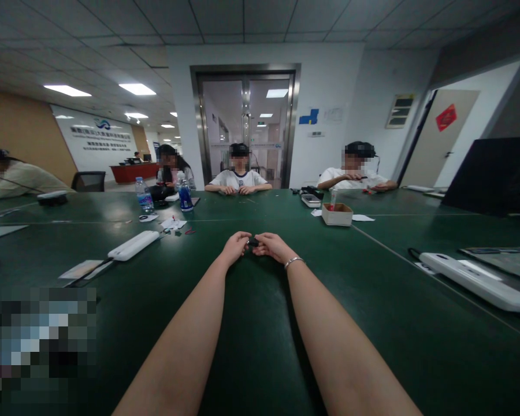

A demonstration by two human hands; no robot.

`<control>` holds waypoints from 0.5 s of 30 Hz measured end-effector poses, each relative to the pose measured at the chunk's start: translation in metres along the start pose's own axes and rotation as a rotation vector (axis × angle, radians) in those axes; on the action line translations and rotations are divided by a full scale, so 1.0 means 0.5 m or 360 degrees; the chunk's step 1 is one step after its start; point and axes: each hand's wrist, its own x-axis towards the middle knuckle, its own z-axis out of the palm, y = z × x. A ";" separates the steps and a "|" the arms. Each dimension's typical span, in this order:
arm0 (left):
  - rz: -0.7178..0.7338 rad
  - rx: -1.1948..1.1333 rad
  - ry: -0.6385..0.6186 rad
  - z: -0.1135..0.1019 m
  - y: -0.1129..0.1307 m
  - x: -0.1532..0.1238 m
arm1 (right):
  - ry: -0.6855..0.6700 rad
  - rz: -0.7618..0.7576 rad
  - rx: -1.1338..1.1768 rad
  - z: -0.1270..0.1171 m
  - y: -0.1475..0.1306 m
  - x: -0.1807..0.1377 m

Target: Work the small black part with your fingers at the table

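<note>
A small dark object (253, 242) sits between my two hands, low over the green table (260, 323); it is too small to name, though a bit of shiny metal shows at its left end. My left hand (236, 247) pinches that left end with thumb and forefinger. From the other side, the fingers of my right hand (274, 247) are closed on the dark part. A silver bracelet (293, 263) circles my right wrist. Both forearms stretch forward over the tabletop.
White power strips (134, 245) lie at left and right (476, 280). Farther back stand two bottles (185, 193), a small open box (337, 215) and paper scraps (173, 223). Several people sit around the table; a dark monitor (494, 179) is at right.
</note>
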 end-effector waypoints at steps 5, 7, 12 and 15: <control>-0.0015 -0.0013 0.0034 0.002 0.002 -0.001 | 0.0045 0.0003 -0.0054 0.007 -0.003 -0.004; -0.0008 -0.0013 0.0026 0.001 0.001 0.000 | 0.0041 0.0005 -0.0042 0.007 -0.005 -0.007; 0.0008 -0.0043 0.0010 -0.002 -0.003 0.002 | -0.0013 -0.0021 0.0041 0.001 -0.008 -0.014; 0.0022 -0.0053 0.0005 -0.002 -0.005 0.002 | -0.0080 -0.0072 0.0102 -0.002 -0.007 -0.016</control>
